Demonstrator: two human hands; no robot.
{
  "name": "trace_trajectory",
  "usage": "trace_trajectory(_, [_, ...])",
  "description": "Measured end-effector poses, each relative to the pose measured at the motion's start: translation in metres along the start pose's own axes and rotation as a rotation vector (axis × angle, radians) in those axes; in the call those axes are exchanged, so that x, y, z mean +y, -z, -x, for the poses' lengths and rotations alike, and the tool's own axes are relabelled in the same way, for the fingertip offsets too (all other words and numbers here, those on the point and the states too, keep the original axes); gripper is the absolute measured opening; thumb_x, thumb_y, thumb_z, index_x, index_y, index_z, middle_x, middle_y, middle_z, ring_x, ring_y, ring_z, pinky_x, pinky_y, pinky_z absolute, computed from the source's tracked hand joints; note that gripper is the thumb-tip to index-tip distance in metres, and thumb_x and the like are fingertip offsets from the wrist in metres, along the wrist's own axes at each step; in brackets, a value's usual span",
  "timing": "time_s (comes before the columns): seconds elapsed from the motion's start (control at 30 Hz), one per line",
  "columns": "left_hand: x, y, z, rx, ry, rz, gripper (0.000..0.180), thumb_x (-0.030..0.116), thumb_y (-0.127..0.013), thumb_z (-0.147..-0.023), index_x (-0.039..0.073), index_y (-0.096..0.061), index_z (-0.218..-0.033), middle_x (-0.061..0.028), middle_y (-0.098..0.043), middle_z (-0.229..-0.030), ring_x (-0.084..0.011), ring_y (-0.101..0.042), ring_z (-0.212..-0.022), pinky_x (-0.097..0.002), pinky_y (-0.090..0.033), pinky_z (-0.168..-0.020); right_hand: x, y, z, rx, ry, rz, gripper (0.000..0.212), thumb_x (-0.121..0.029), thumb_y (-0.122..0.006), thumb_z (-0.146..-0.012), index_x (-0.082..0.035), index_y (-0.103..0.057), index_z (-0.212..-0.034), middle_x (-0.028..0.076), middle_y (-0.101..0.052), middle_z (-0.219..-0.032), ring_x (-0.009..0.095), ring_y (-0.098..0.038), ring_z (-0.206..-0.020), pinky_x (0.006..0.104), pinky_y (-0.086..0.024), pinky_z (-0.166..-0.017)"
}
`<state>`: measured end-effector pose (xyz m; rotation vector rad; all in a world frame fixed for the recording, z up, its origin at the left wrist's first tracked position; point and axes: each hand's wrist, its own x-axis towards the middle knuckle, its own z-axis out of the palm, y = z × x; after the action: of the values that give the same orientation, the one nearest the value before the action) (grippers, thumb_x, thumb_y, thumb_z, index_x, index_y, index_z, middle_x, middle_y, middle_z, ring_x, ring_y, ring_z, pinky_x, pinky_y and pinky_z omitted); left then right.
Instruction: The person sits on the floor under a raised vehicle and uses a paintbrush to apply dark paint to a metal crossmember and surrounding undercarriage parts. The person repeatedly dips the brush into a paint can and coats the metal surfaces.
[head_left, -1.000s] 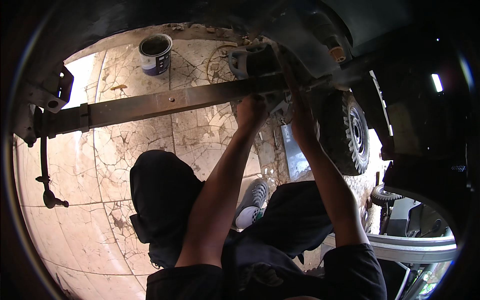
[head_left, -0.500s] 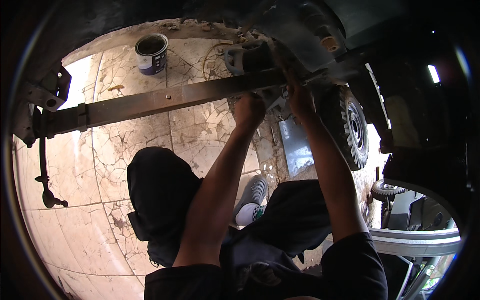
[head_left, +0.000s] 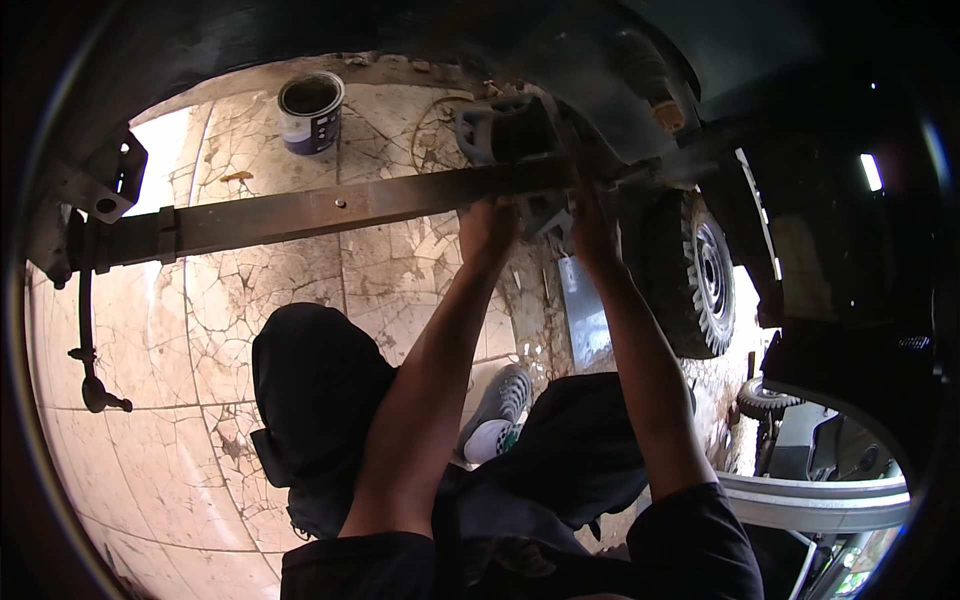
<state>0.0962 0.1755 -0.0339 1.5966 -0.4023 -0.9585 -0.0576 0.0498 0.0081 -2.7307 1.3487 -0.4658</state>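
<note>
A long rust-brown leaf spring (head_left: 385, 203) runs across beneath a dark vehicle body, with a clamp near its left end. My left hand (head_left: 489, 235) is just under the bar toward its right end. Its fingers are curled closed, and whatever they hold is hidden. A short gap to the right, my right hand (head_left: 594, 232) is raised against dark metal parts below the bar's shadowed end. The fingers look closed together there, but shadow hides what lies in them.
A paint can (head_left: 311, 112) stands on the cracked tile floor behind the bar. To the right are a tyred wheel (head_left: 708, 270) and a bluish sheet (head_left: 586, 315). A thin rod (head_left: 88, 330) hangs at the left; the dark body (head_left: 800, 60) arches overhead.
My left hand has shifted slightly left, and its fist has turned a little. My right hand has moved slightly lower and left. The whole view has shifted slightly.
</note>
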Motion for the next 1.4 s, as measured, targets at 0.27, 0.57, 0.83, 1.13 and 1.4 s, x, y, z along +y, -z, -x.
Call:
trace_trajectory(0.27, [-0.011, -0.015, -0.009, -0.035, 0.034, -0.034, 0.046, 0.035, -0.044, -0.096, 0.007, -0.068, -0.123, -0.0277, -0.069, -0.114, -0.0440, -0.066, -0.108, -0.0514, -0.051, -0.091, -0.001, -0.001, 0.011, 0.032, 0.004, 0.025, 0.068, -0.014, -0.061, -0.100, -0.026, -0.032, -0.161, 0.026, -0.071, -0.106, 0.046, -0.069, -0.093, 0.0552, -0.055, -0.076])
trace_trajectory(0.57, [-0.012, -0.007, -0.007, -0.002, 0.002, -0.068, 0.040, 0.036, -0.048, -0.096, 0.006, -0.071, -0.111, -0.0211, -0.072, -0.104, -0.0353, -0.071, -0.094, -0.0449, -0.057, -0.078, -0.034, 0.026, 0.035, -0.098, -0.186, 0.159, 0.065, -0.018, -0.054, -0.103, -0.032, -0.029, -0.161, 0.025, -0.073, -0.091, 0.048, -0.070, -0.079, 0.0596, -0.056, -0.067])
trace_trajectory(0.83, [-0.006, -0.008, -0.002, -0.004, 0.000, 0.005, 0.039, 0.034, -0.050, -0.096, 0.004, -0.072, -0.108, -0.0128, -0.075, -0.091, -0.0281, -0.074, -0.083, -0.0405, -0.064, -0.065, -0.010, 0.022, -0.010, -0.217, -0.138, 0.016, 0.067, -0.017, -0.058, -0.102, -0.031, -0.028, -0.161, 0.027, -0.067, -0.122, 0.049, -0.070, -0.089, 0.0573, -0.058, -0.073])
trace_trajectory(1.13, [-0.015, 0.001, -0.017, 0.098, 0.009, 0.011, 0.046, 0.039, -0.047, -0.092, 0.004, -0.075, -0.102, -0.0274, -0.073, -0.103, -0.0488, -0.068, -0.104, -0.0538, -0.051, -0.094, -0.016, 0.001, 0.060, -0.075, -0.162, -0.034, 0.072, -0.017, -0.057, -0.102, -0.026, -0.021, -0.164, 0.030, -0.067, -0.117, 0.050, -0.068, -0.092, 0.0586, -0.056, -0.077])
trace_trajectory(1.4, [-0.011, -0.003, -0.012, 0.079, -0.028, 0.027, 0.045, 0.036, -0.044, -0.092, 0.005, -0.076, -0.093, -0.0262, -0.074, -0.100, -0.0461, -0.069, -0.103, -0.0525, -0.050, -0.093, -0.009, -0.021, -0.018, 0.113, 0.020, -0.046, 0.067, -0.021, -0.055, -0.103, -0.031, -0.025, -0.162, 0.034, -0.067, -0.113, 0.053, -0.068, -0.095, 0.0628, -0.052, -0.089])
